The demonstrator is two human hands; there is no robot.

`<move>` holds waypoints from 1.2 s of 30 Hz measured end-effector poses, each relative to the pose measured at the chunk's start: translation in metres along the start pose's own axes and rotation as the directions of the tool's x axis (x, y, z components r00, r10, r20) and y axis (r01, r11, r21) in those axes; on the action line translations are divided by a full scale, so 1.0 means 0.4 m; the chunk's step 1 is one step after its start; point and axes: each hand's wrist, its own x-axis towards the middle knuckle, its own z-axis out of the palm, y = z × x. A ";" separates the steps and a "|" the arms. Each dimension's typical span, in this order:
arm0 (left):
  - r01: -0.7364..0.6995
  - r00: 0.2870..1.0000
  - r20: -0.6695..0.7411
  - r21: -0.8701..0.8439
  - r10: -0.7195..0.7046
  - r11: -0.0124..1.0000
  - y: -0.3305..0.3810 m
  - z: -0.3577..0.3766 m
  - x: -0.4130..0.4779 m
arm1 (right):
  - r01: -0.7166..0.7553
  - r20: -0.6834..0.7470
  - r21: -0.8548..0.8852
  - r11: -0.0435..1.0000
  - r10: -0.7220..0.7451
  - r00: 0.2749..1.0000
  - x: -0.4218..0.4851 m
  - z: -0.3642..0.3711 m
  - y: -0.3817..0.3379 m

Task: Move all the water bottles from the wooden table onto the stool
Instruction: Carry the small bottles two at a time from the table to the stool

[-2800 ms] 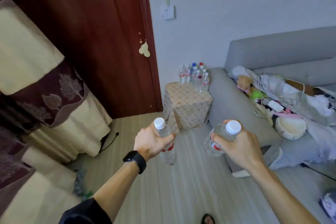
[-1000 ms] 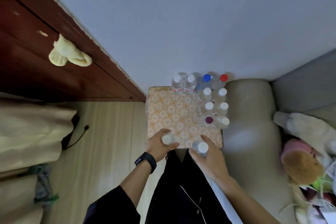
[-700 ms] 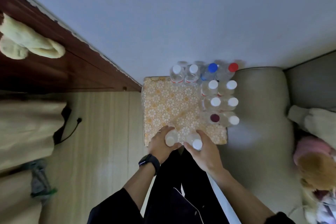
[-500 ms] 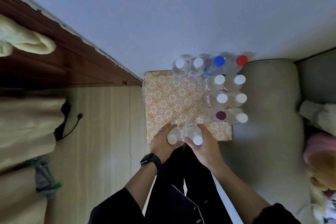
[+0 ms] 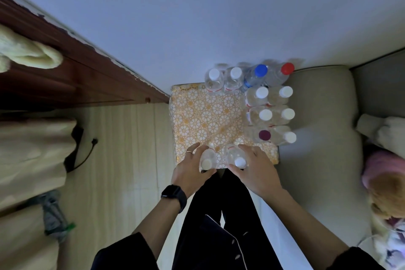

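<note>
I look straight down on the stool (image 5: pixel 203 116), square with an orange flower-patterned cover. Several clear water bottles stand on its far edge and right side, most with white caps, one with a blue cap (image 5: pixel 260 70), one red (image 5: pixel 287 68), one dark purple (image 5: pixel 264 135). My left hand (image 5: pixel 190 166) grips a white-capped bottle (image 5: pixel 206 160) at the stool's near edge. My right hand (image 5: pixel 256 169) grips a second white-capped bottle (image 5: pixel 236 156) right beside it. Both bottles stand on the stool, close together.
A grey sofa arm (image 5: pixel 317 127) touches the stool's right side, with soft toys (image 5: pixel 385 173) further right. A dark wooden door (image 5: pixel 65 72) and pale wall lie beyond. A curtain (image 5: pixel 30 153) and a black cable (image 5: pixel 81 155) are on the left over the wood floor.
I walked up to the stool carrying a bottle in each hand. Both hands lowered and drew together, bringing the two bottles side by side onto the stool's near edge.
</note>
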 end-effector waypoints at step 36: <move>-0.124 0.947 -0.301 -0.024 0.111 0.992 0.208 -0.170 0.345 | 0.059 -0.214 -0.364 0.930 -0.146 0.966 0.319 -0.210 -0.154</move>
